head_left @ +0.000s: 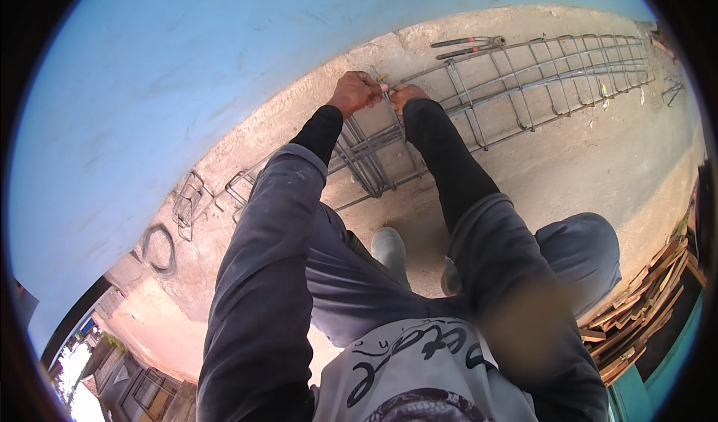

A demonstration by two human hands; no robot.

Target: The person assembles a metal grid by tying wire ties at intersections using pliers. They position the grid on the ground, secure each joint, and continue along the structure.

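Observation:
A long steel rebar cage [516, 90] lies across the concrete in front of me, made of lengthwise bars with square stirrups. My left hand [357, 93] is closed at the cage's far top bar, fingers pinched together. Close beside it my right hand [407, 95] is also closed, at the same bar near a stirrup's corner. What the fingertips hold is too small to make out. Several stirrups [363, 164] stand bunched together in the cage, below my hands. Just beyond the cage lies a pair of nippers [470, 46] with red-and-black handles.
A blue wall [187, 78] runs along the far side. To the left lie loose stirrups [191, 201] and a coil of wire [158, 248]. Stacked wood pieces [643, 310] are at the lower right. My boot [389, 254] stands close to the cage's near side.

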